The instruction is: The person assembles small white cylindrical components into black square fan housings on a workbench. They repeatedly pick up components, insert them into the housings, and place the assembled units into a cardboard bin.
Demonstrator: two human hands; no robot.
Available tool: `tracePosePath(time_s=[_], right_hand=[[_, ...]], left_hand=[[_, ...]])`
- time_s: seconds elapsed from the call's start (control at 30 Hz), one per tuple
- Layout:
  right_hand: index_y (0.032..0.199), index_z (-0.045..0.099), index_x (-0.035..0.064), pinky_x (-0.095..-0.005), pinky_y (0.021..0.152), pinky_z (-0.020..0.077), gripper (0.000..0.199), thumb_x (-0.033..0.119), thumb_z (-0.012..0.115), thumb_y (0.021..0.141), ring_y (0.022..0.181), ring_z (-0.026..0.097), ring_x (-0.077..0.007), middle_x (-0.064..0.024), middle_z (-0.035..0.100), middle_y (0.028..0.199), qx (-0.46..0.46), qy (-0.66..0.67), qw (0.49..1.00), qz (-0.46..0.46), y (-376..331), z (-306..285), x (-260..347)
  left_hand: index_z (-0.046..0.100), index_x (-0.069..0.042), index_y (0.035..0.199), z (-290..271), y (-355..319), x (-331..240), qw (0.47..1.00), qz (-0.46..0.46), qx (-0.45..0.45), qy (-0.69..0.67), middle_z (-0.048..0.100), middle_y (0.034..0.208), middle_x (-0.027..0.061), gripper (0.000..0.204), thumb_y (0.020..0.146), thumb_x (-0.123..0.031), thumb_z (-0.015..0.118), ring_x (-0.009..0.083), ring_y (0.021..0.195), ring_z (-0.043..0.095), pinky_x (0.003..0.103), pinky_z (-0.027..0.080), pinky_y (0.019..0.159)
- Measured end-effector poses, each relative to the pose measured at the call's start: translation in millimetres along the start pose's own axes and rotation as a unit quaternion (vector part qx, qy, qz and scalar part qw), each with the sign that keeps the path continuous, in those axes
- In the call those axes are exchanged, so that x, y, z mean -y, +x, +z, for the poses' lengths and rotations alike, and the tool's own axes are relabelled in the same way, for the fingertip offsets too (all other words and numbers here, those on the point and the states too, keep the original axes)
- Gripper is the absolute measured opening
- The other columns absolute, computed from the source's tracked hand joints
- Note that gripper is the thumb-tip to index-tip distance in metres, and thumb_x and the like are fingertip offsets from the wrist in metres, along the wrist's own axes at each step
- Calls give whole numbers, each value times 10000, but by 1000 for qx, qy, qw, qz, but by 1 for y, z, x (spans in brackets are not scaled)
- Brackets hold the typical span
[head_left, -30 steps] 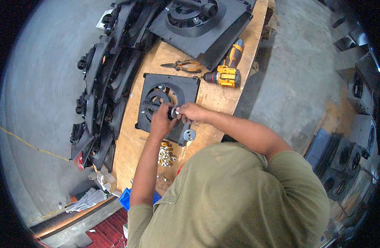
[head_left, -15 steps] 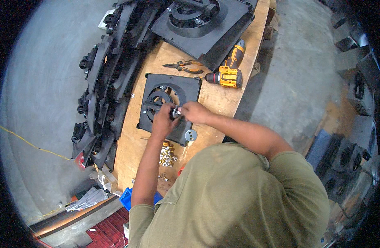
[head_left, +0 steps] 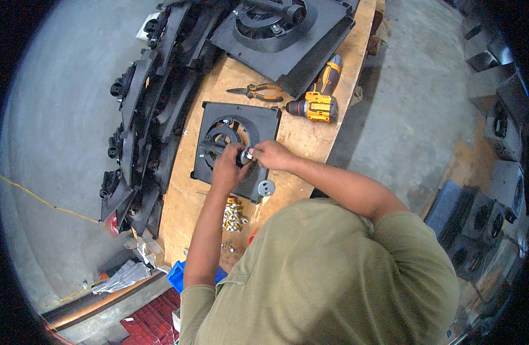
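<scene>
On the wooden bench lies a square black plastic panel (head_left: 263,119) with a round opening and a dark ring-shaped part in it. Over its near side, my left hand (head_left: 229,167) is closed around a small round metal-and-black part (head_left: 245,156). My right hand (head_left: 270,155) pinches at the same part from the right, fingertips touching it; my fingers hide much of it. Just below the hands, a grey metal disc with holes (head_left: 266,188) lies by the panel's near edge. Beside my left forearm sits a pile of small white-and-yellow fittings (head_left: 234,218).
Beyond the panel lie pliers (head_left: 256,92) with orange-and-black handles and a yellow cordless drill (head_left: 319,106). Larger black panels (head_left: 264,49) are stacked at the far end. A long row of black panels (head_left: 152,115) lines the left side. A blue bin (head_left: 176,277) stands near my left elbow.
Both hands stay in nearly the same place over the panel. My right fingers have shifted slightly on the round part, and the rest looks unmoved.
</scene>
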State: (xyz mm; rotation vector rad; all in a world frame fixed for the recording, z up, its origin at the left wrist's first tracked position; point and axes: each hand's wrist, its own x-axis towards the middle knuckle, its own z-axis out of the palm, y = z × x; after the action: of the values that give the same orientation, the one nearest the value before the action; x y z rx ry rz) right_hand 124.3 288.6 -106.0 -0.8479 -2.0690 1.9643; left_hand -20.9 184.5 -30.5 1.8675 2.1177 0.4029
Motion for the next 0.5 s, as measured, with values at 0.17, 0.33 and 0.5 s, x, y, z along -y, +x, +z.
tracePosePath(time_s=[0.17,0.33,0.5], right_hand=[[895,693,23,-509,762,508,375,373,573,955,822,663,-424,-216,684,819,-84,-113,988,-65,-16,11,6],[894,683,6,-462,728,512,380,368,587,955,775,674,-352,-196,671,768,-18,29,999,-19,-10,19,-2],[882,671,-5,-392,652,496,385,349,559,984,663,638,-224,-121,651,705,16,142,989,28,-4,27,-13]], left_hand=[[525,-100,1187,0,-1,0,1000,-2,-8,-2,631,1109,167,559,708,-110,813,406,1002,642,448,535,796],[539,-99,1161,3,-2,2,1000,-8,-9,-8,637,1103,157,523,713,-109,809,396,987,650,439,537,798],[538,-96,1150,3,-1,4,1000,9,-22,-19,645,1089,152,521,712,-123,819,391,982,654,429,539,800]])
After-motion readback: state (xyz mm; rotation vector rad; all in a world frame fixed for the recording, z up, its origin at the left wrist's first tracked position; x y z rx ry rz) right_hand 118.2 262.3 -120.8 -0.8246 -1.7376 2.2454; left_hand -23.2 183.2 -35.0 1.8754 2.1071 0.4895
